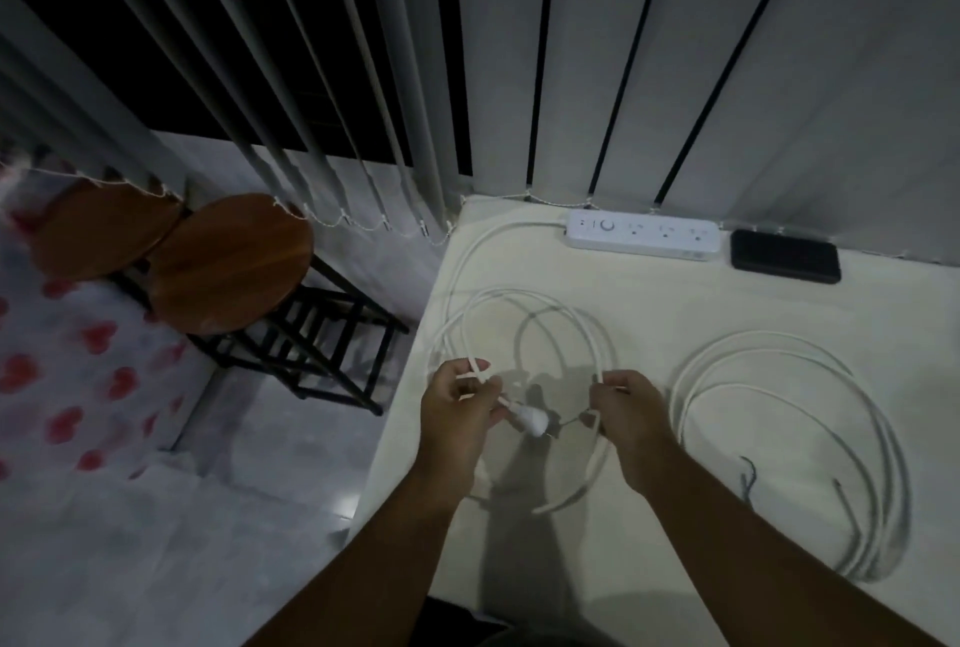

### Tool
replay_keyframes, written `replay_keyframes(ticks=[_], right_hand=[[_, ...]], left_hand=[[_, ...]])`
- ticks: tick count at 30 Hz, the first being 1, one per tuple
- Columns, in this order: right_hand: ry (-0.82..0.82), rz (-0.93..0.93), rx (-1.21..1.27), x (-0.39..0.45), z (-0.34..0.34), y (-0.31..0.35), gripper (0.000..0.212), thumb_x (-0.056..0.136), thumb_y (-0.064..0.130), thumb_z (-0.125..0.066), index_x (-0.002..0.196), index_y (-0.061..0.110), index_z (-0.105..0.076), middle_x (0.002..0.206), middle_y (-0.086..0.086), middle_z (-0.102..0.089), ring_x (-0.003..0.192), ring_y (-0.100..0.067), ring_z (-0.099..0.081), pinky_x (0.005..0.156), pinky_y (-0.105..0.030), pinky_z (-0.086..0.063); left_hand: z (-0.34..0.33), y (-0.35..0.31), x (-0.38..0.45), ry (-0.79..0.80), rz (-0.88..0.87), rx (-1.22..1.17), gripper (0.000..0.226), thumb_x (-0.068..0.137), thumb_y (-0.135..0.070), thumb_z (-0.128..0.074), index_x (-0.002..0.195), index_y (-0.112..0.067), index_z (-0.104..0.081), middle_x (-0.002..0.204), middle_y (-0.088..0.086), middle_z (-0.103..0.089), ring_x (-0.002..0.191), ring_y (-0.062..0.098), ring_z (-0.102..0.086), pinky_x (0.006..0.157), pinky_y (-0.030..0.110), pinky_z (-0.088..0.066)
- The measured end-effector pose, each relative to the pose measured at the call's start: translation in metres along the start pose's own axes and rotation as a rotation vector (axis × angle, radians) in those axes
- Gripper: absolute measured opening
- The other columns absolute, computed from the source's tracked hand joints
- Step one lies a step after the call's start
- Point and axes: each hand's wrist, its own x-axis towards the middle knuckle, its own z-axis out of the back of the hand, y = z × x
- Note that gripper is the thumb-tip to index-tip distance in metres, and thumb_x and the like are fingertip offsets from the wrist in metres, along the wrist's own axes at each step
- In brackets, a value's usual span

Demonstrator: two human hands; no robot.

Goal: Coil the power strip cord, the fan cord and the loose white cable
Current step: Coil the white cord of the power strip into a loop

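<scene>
A white power strip (643, 235) lies at the back of the cream table (675, 314). Its white cord (524, 297) runs left from the strip and curves forward into loops held above the table. My left hand (462, 407) pinches the loops on their left side, with the white plug (531, 421) sticking out beside its fingers. On the right side of the loops, my right hand (623, 412) grips the cord. A second white cable (789, 376) lies in loose rings on the table to the right, with dark wire ends near its front.
A black flat device (784, 257) lies right of the power strip. Vertical blinds hang behind the table. Two round wooden stools (228, 262) stand on the floor to the left, next to a cloth with red hearts (78, 386).
</scene>
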Motion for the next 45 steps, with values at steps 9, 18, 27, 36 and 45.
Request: replay_keyframes(ticks=[9, 18, 27, 36, 45], right_hand=[[0.249, -0.301, 0.228, -0.071, -0.033, 0.012, 0.077, 0.098, 0.069, -0.031, 0.105, 0.005, -0.074, 0.082, -0.01, -0.064, 0.054, -0.015, -0.039, 0.045, -0.024, -0.03], [0.275, -0.339, 0.484, -0.057, -0.022, 0.022, 0.026, 0.102, 0.032, -0.053, 0.091, 0.019, -0.074, 0.09, 0.001, -0.077, 0.081, -0.013, -0.071, 0.072, -0.032, -0.042], [0.277, 0.016, 0.287, -0.047, 0.0, 0.02, 0.027, 0.101, 0.011, -0.054, 0.091, 0.021, -0.078, 0.085, -0.006, -0.072, 0.079, -0.019, -0.071, 0.066, -0.037, -0.06], [0.34, 0.313, 0.085, -0.059, -0.011, 0.02, 0.043, 0.104, 0.014, -0.048, 0.121, 0.047, -0.07, 0.1, 0.016, -0.075, 0.077, -0.004, -0.069, 0.073, -0.027, -0.06], [0.386, 0.403, -0.236, -0.069, -0.011, 0.028, 0.034, 0.105, 0.014, -0.048, 0.127, 0.031, -0.069, 0.11, 0.012, -0.064, 0.078, 0.006, -0.059, 0.063, -0.008, -0.04]], left_hand=[[-0.009, -0.004, 0.008, 0.155, 0.194, -0.255, 0.021, 0.086, 0.0, -0.074, 0.105, 0.006, -0.067, 0.091, 0.017, -0.074, 0.086, 0.028, -0.071, 0.08, 0.036, -0.059], [-0.003, -0.008, -0.012, 0.387, 0.187, 0.155, 0.027, 0.074, -0.034, -0.087, 0.088, -0.013, -0.077, 0.093, 0.008, -0.08, 0.09, 0.022, -0.076, 0.075, 0.027, -0.057], [0.004, -0.036, 0.012, 0.211, 0.08, 0.067, 0.017, 0.099, -0.027, -0.057, 0.101, -0.018, -0.071, 0.068, 0.003, -0.057, 0.055, 0.018, -0.052, 0.058, 0.032, -0.042], [-0.002, -0.041, -0.004, 0.215, 0.288, 0.17, 0.03, 0.107, -0.022, -0.043, 0.101, -0.003, -0.065, 0.06, 0.003, -0.04, 0.05, 0.016, -0.038, 0.051, 0.027, -0.039], [0.004, -0.052, 0.002, 0.454, 0.304, 0.055, 0.043, 0.097, -0.057, -0.051, 0.103, -0.022, -0.074, 0.093, 0.006, -0.077, 0.087, 0.026, -0.072, 0.077, 0.044, -0.057]])
